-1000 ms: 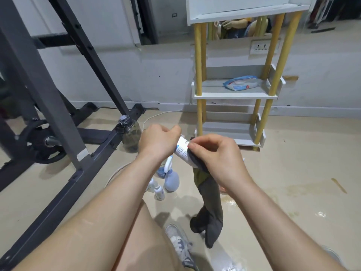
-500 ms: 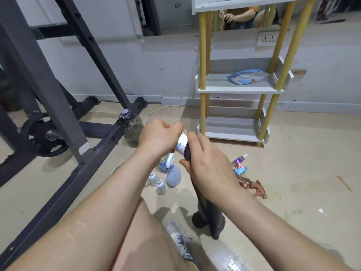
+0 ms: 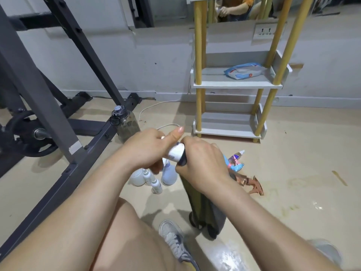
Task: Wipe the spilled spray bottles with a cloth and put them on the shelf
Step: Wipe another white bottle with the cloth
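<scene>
Hands meet in the middle of the frame, both on one small white bottle held up above the floor. The left hand has its fingers curled round the bottle's upper end, thumb sticking up straight. The right hand is closed tight on the dark cloth, wrapping it round the bottle's lower end, and the rest of the cloth hangs down toward the bottom of the frame. Below the hands, on the beige floor, a cluster stands upright and close together: a round white bottle, a pale blue spray bottle and two slim white bottles. Just right of the right hand, a colourful bottle lies on its side, and near it a copper-coloured sprayer lies flat too. Upper right, the white shelf with yellow posts stands against the wall, a blue pack of wipes on its middle tier. On the left side is a dark metal rack, with a clear water jug at its foot. A grey shoe shows at bottom centre.
</scene>
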